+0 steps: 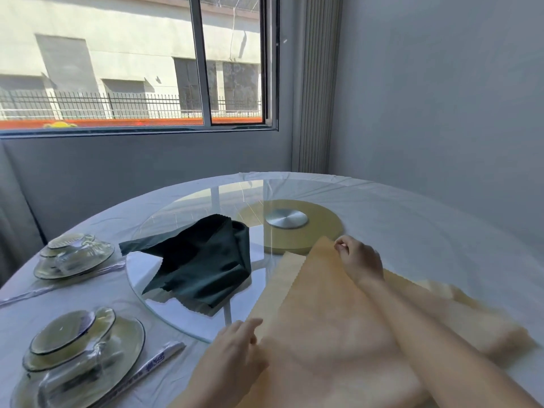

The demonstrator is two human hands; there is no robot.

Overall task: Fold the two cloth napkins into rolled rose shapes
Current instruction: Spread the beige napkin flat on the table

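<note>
At the table's (426,219) near edge, the right hand (357,257) pinches the yellow napkin's (318,325) far corner while the left hand (235,346) grips its left edge, likely mid first fold; corners need matching next.

Your right forearm (435,348) is hiding part of the yellow napkin (318,334); the bottom edge is cropping it and the near-left place setting (79,357).
</note>
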